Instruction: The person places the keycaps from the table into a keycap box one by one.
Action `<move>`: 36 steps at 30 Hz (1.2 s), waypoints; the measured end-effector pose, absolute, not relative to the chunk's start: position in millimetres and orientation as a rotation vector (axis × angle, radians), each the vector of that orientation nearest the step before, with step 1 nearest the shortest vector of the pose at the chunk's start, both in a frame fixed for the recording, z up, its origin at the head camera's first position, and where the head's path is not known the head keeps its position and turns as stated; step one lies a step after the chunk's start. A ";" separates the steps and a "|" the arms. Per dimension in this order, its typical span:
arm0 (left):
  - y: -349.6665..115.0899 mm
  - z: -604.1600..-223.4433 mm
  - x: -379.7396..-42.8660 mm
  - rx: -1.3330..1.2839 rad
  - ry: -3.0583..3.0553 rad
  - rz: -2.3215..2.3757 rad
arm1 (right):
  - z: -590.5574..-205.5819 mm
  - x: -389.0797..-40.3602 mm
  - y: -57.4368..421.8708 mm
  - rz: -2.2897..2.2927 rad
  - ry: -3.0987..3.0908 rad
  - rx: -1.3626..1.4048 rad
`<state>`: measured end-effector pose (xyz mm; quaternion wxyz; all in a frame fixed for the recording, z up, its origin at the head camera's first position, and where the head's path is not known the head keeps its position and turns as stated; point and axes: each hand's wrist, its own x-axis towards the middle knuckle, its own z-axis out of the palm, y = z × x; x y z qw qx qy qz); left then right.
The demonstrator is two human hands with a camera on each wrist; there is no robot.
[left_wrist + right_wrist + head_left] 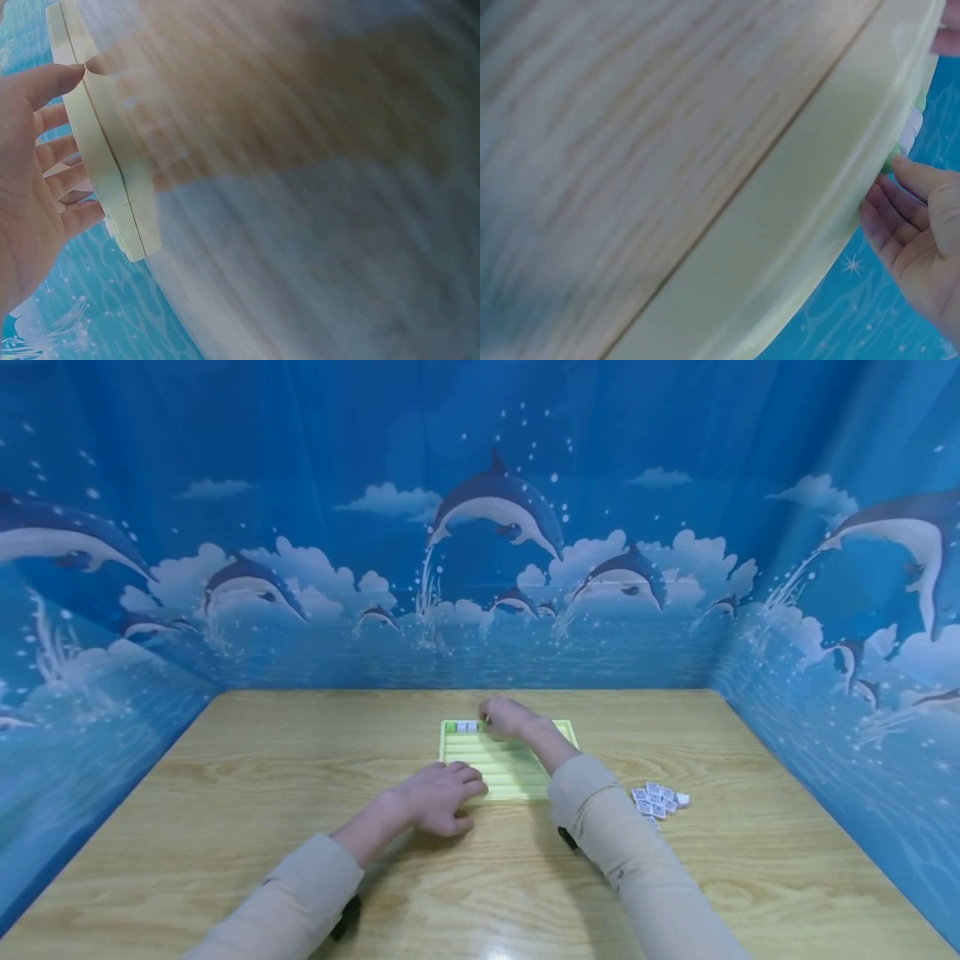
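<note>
A shallow pale-green tray (517, 777) with ridged rows lies on the table. Along its back row, from the left corner, sit a green tile (450, 727) and two white tiles (467, 727). Just right of these, my right hand (510, 718) reaches over the tray and pinches a small green tile (890, 159) between thumb and fingers at the row. My left hand (442, 797) rests at the tray's front left corner, its fingers extended over the edge. In the left wrist view, the thumb of that left hand (30, 180) touches the tray's side wall (105, 150).
A loose pile of white tiles with dark printed patterns (656, 800) lies on the wooden table (262, 760), right of the tray and beside the right sleeve (637, 852). A blue dolphin-print curtain (337, 643) surrounds the table at the back and sides.
</note>
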<state>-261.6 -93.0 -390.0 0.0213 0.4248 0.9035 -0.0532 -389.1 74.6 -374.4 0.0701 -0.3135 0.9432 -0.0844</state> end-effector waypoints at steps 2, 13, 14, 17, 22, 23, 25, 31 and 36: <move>-93.2 -390.3 -261.7 1.319 2.800 -0.163 | -371.4 -387.8 79.0 -0.290 2.828 -0.918; -95.5 -392.1 -262.3 1.326 2.797 -0.134 | -349.7 -383.1 122.9 -0.355 2.775 -0.841; -95.7 -392.3 -262.5 1.329 2.798 -0.135 | -347.3 -381.7 128.0 -0.362 2.768 -0.835; -96.0 -391.8 -262.6 1.338 2.804 -0.142 | -341.6 -376.2 144.4 -0.394 2.754 -0.815; -96.2 -390.3 -263.1 1.344 2.806 -0.139 | -338.9 -365.1 170.5 -0.399 2.773 -0.857; -96.2 -390.0 -263.0 1.344 2.806 -0.136 | -339.3 -363.4 175.2 -0.390 2.780 -0.869; -96.4 -389.9 -262.9 1.345 2.807 -0.139 | -341.0 -359.5 184.1 -0.376 2.790 -0.889; -96.5 -391.5 -262.3 1.344 2.804 -0.137 | -349.6 -345.9 208.4 -0.382 2.815 -0.941; -95.4 -391.6 -261.5 1.360 2.800 -0.141 | -356.8 -333.6 226.9 -0.425 2.860 -0.967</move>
